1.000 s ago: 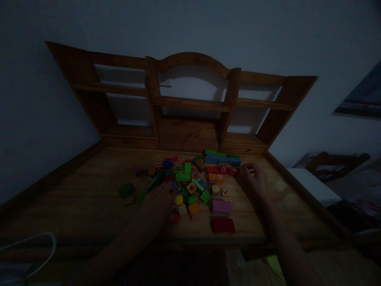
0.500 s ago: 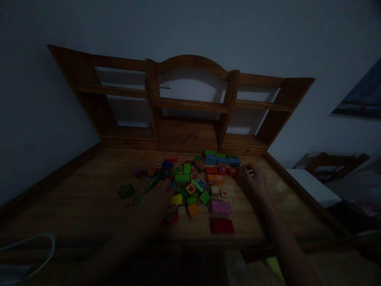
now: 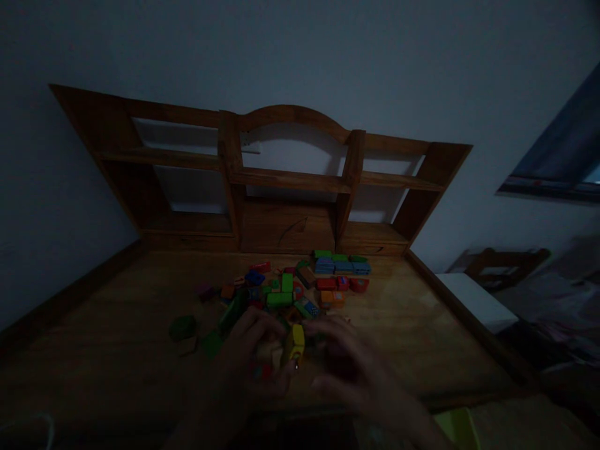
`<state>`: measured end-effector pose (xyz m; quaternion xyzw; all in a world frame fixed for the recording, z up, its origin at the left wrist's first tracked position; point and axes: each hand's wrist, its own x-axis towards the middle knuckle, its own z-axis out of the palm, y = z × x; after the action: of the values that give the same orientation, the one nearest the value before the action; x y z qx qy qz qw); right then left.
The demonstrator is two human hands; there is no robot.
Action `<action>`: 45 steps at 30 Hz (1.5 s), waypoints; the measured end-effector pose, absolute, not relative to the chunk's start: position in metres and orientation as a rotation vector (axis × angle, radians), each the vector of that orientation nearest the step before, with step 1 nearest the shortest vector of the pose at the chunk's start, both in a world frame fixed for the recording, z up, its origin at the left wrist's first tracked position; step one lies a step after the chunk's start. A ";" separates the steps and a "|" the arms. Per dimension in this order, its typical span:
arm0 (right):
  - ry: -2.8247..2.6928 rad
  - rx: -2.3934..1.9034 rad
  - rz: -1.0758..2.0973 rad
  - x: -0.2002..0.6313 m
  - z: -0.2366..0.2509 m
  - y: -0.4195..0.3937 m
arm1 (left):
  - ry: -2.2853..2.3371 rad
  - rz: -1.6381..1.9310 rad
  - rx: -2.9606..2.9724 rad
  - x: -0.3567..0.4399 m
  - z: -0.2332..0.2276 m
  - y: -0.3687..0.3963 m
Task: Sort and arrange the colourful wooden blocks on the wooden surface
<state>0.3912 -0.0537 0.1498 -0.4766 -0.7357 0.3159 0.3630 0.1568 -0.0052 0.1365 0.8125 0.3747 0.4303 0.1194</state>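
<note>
Your left hand (image 3: 255,356) and right hand (image 3: 349,365) meet around a yellow block (image 3: 296,345), fingers curled on it, just in front of the block pile (image 3: 285,294). Behind the pile, a few blocks form a neat row (image 3: 342,267); most remain loose on the surface (image 3: 117,325).

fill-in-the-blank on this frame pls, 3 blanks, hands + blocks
1. The block raised between the left hand and the right hand is ____ in colour.
2. The blocks lie on a ____ desk.
3. The neat row of flat blocks by the shelf unit is mostly ____.
Missing words: yellow; wooden; blue
</note>
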 end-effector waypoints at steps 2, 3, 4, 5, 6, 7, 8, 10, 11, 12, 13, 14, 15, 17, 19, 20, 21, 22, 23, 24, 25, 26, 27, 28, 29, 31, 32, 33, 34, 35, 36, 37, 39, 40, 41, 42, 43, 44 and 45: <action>-1.916 -1.212 0.933 0.379 0.149 -0.070 | 0.958 1.340 2.302 0.167 0.136 -0.008; -1.884 -1.223 0.969 0.376 0.147 -0.074 | 0.903 1.330 2.263 0.172 0.135 -0.010; -1.837 -1.239 0.985 0.375 0.143 -0.076 | 0.867 1.293 2.224 0.176 0.133 -0.011; -1.792 -1.254 0.983 0.375 0.138 -0.076 | 0.849 1.237 2.187 0.178 0.132 -0.011; -1.755 -1.263 0.965 0.376 0.134 -0.075 | 0.845 1.175 2.156 0.181 0.130 -0.011; -1.727 -1.267 0.939 0.378 0.130 -0.073 | 0.846 1.112 2.135 0.182 0.128 -0.011; -1.712 -1.268 0.905 0.381 0.127 -0.070 | 0.851 1.072 2.118 0.183 0.127 -0.010; -1.676 -1.307 0.788 0.395 0.123 -0.065 | 0.877 1.054 2.110 0.183 0.124 -0.006; -1.647 -1.349 0.694 0.407 0.121 -0.062 | 0.898 1.066 2.121 0.182 0.122 -0.003; -1.608 -1.411 0.581 0.423 0.119 -0.059 | 0.926 1.092 2.141 0.180 0.120 0.000; -1.569 -1.482 0.454 0.442 0.115 -0.057 | 0.958 1.128 2.169 0.177 0.116 0.003; -1.523 -1.553 0.325 0.465 0.111 -0.056 | 1.001 1.157 2.200 0.173 0.111 0.006; -1.506 -1.654 0.258 0.489 0.105 -0.056 | 1.049 1.184 2.231 0.168 0.105 0.009; -1.407 -1.862 0.080 0.539 0.089 -0.059 | 1.202 1.228 2.260 0.155 0.091 0.013; -1.437 -1.971 -0.048 0.581 0.069 -0.067 | 1.331 1.251 2.281 0.140 0.076 0.014; -1.438 -2.019 -0.103 0.597 0.059 -0.071 | 1.384 1.239 2.299 0.132 0.070 0.014; -1.454 -2.059 -0.135 0.609 0.050 -0.075 | 1.437 1.206 2.320 0.124 0.064 0.014; -1.447 -2.104 -0.182 0.617 0.041 -0.079 | 1.485 1.160 2.348 0.117 0.059 0.014; -1.436 -2.154 -0.217 0.621 0.034 -0.081 | 1.524 1.107 2.374 0.109 0.055 0.014; -1.422 -2.199 -0.242 0.624 0.027 -0.083 | 1.550 1.053 2.401 0.103 0.052 0.014; -1.408 -2.233 -0.260 0.624 0.022 -0.084 | 1.572 1.009 2.421 0.098 0.049 0.014; -1.399 -2.251 -0.265 0.624 0.017 -0.084 | 1.588 0.977 2.433 0.093 0.047 0.014; -1.400 -2.247 -0.260 0.624 0.012 -0.084 | 1.602 0.961 2.439 0.091 0.045 0.014; -1.412 -2.225 -0.245 0.624 0.009 -0.083 | 1.620 0.954 2.434 0.089 0.045 0.014; -1.422 -2.200 -0.230 0.623 0.005 -0.081 | 1.638 0.947 2.429 0.089 0.045 0.014; -1.426 -2.167 -0.217 0.624 -0.001 -0.079 | 1.655 0.945 2.427 0.091 0.048 0.013; -1.421 -2.154 -0.220 0.623 -0.003 -0.077 | 1.648 0.953 2.437 0.093 0.050 0.013; -1.418 -2.136 -0.227 0.623 -0.004 -0.076 | 1.644 0.968 2.445 0.095 0.054 0.013; -1.412 -2.112 -0.238 0.621 -0.004 -0.075 | 1.625 0.995 2.459 0.097 0.057 0.014; -1.410 -2.083 -0.243 0.620 -0.004 -0.074 | 1.594 1.038 2.471 0.100 0.061 0.017; -1.414 -2.052 -0.242 0.617 -0.002 -0.073 | 1.556 1.067 2.477 0.102 0.064 0.021; -1.415 -2.027 -0.237 0.615 0.000 -0.073 | 1.492 1.110 2.492 0.105 0.068 0.026; -1.401 -2.016 -0.228 0.612 0.003 -0.072 | 1.387 1.094 2.520 0.112 0.077 0.042; -1.388 -2.022 -0.228 0.611 0.004 -0.072 | 1.350 1.074 2.555 0.116 0.082 0.051; -1.375 -2.029 -0.231 0.611 0.005 -0.071 | 1.331 1.010 2.581 0.121 0.088 0.060; -1.359 -2.034 -0.238 0.612 0.004 -0.070 | 1.315 0.947 2.599 0.126 0.093 0.069; -1.347 -2.034 -0.245 0.612 0.003 -0.069 | 1.276 0.852 2.632 0.131 0.097 0.078; -1.341 -2.029 -0.252 0.613 0.003 -0.068 | 1.259 0.807 2.647 0.136 0.100 0.085; -1.342 -2.021 -0.256 0.613 0.002 -0.067 | 1.244 0.772 2.663 0.141 0.102 0.092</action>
<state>0.6134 -0.0671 0.0022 -0.7780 -0.5165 -0.0984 0.3439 0.1407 0.0916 0.1022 0.8751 0.4088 0.2539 0.0515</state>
